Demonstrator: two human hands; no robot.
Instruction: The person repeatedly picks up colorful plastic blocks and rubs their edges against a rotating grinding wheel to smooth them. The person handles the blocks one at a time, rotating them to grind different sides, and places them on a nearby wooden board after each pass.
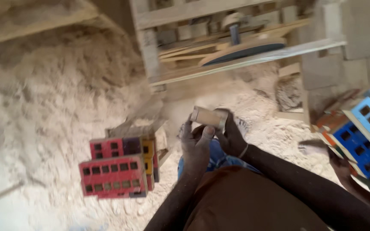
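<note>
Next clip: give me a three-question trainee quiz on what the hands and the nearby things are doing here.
1. True or false: both hands grip the small wooden block.
2. The red perforated crates lie on which side of the person? A) left B) right C) behind the blue crates
3. What covers the ground?

Key
1. True: the left hand and the right hand hold it between them.
2. A; the blue crates are to the right.
3. Sawdust.
</note>
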